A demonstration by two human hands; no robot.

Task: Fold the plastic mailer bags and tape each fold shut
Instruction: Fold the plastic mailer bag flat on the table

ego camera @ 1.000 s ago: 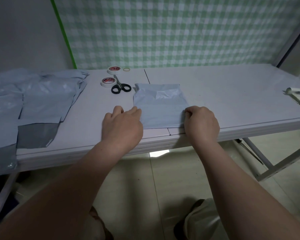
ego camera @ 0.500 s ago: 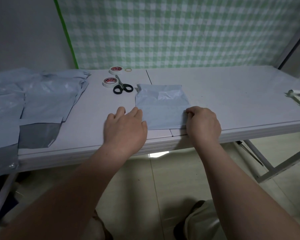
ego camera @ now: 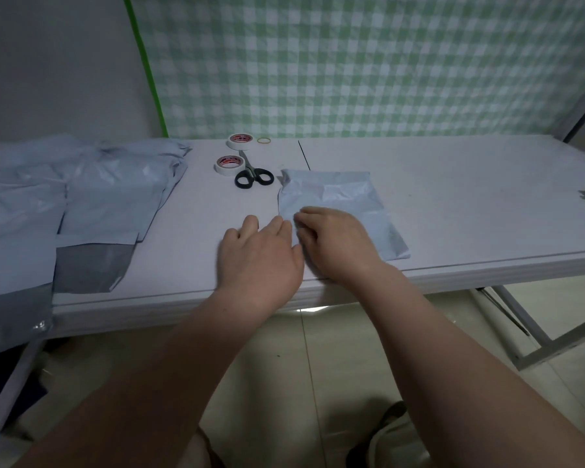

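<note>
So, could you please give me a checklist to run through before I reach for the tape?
1. Mailer bag lies flat on the table: ok.
2. Left hand flat at the bag's left edge: ok.
3. Right hand, fingers curled on the bag, truly pinching it: cannot tell.
4. Tape roll near, beyond the left hand: ok.
5. Scissors beside that roll: ok.
6. A hand free for tape: not ok, both are at the bag.
</note>
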